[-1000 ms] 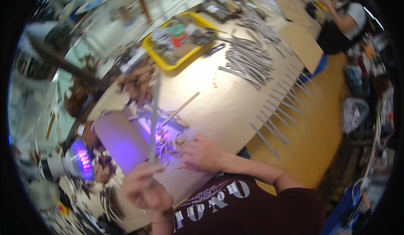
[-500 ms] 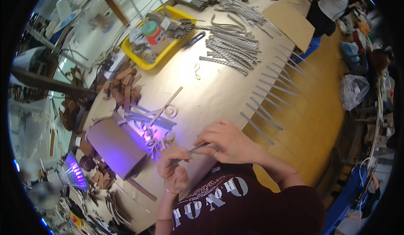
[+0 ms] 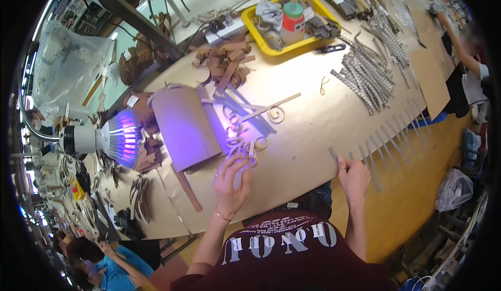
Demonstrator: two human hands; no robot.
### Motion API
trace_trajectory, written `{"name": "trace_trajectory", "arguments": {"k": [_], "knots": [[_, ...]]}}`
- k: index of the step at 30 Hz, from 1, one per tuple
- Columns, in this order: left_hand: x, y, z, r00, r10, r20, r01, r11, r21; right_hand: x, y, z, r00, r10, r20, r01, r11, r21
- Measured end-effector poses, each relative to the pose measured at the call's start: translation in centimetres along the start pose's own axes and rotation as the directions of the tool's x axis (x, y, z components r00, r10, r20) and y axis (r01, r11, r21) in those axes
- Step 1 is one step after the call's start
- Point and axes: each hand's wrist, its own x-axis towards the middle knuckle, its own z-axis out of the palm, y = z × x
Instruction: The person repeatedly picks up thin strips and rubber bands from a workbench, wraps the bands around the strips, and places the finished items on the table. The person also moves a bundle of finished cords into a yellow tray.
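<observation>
My left hand point(image 3: 229, 184) reaches to the pile of curled strips point(image 3: 253, 147) under the purple light. Its fingers point at the nearest curls, with the thumb apart from them; whether the fingertips touch a curl I cannot tell. At the table's front edge my right hand point(image 3: 355, 179) is closed on a narrow grey strip point(image 3: 332, 155), whose end shows beside the thumb. Right of this hand, a row of similar grey strips point(image 3: 383, 147) hangs over the edge. Flat grey-blue strips point(image 3: 245, 113) lie behind the curls.
A lit lamp point(image 3: 122, 137) stands left of a curved brown sheet point(image 3: 182, 126). Brown pieces point(image 3: 229, 61) lie behind it. Farther back, a yellow tray point(image 3: 276, 51) holds a green-capped bottle point(image 3: 293, 22). Braided strips point(image 3: 368, 77) are bundled at right. Another person's arm point(image 3: 454, 33) is at far right.
My hands, close together around a grey strip before, are now apart: the left by the curls, the right at the table edge with a strip. The view has shifted toward the left.
</observation>
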Motion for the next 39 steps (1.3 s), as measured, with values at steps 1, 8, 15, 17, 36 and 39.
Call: {"name": "trace_trajectory", "arguments": {"k": [1, 8, 15, 17, 36, 39], "knots": [[0.0, 0.0, 0.1, 1.0, 0.011, 0.006, -0.01, 1.0, -0.014, 0.0, -0.1, 0.2, 1.0, -0.008, -0.021, 0.007, 0.999, -0.032], [1.8, 1.7, 3.0, 0.983, 0.18, 0.044, -0.173, 0.976, -0.129, -1.1, 0.3, 3.1, 0.965, -0.011, -0.26, -0.026, 0.99, -0.139], [3.7, 3.5, 4.8, 0.868, 0.419, 0.266, -0.368, 0.903, -0.221, -1.4, 0.1, 1.9, 0.975, 0.095, -0.202, -0.134, 0.972, -0.193], [3.7, 3.7, 5.0, 0.843, 0.446, 0.3, -0.393, 0.892, -0.223, -1.8, -0.3, 0.3, 0.98, 0.11, -0.166, -0.147, 0.961, -0.232], [6.1, 4.9, 3.7, 0.943, 0.232, 0.24, -0.168, 0.951, -0.259, 25.0, -12.9, -15.3, 0.762, -0.563, -0.32, 0.608, 0.793, 0.051], [8.3, 5.2, 4.5, 0.934, 0.208, 0.29, -0.111, 0.942, -0.317, 30.3, -12.9, -11.7, 0.883, -0.442, -0.158, 0.47, 0.822, 0.321]]}}
